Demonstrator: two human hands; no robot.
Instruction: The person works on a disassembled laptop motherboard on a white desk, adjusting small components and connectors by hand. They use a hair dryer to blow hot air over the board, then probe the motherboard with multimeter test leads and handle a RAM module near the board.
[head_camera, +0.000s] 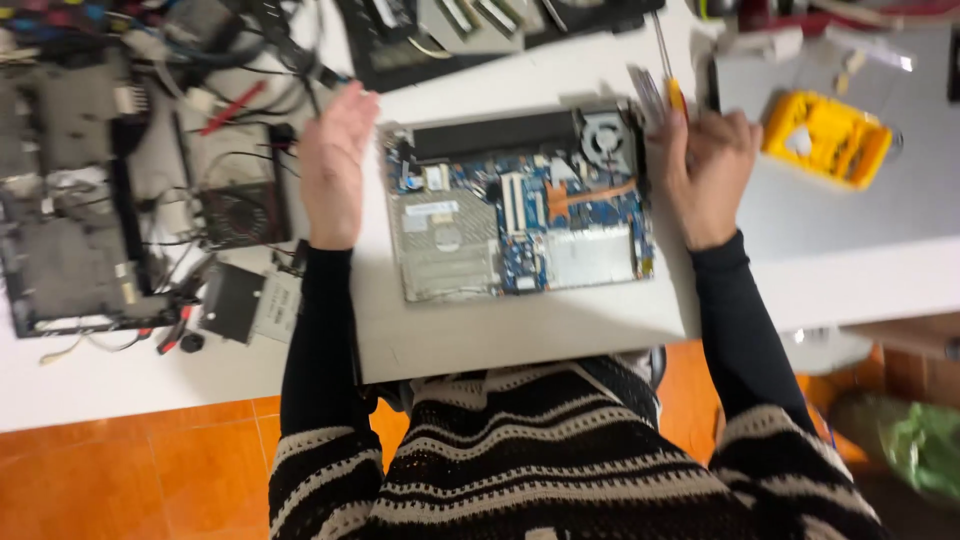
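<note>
An opened laptop lies on the white table in front of me, its blue circuit board, fan and black battery strip exposed. My left hand rests at the laptop's left edge, fingers straight and together, holding nothing. My right hand is at the laptop's right edge, curled around a screwdriver with a yellow handle and a thin shaft that points away from me.
A yellow bit case lies to the right on a grey sheet. Dismantled laptop shells, a small fan, a loose drive and tangled cables crowd the left side. Another open device sits at the back. Orange floor tiles lie below.
</note>
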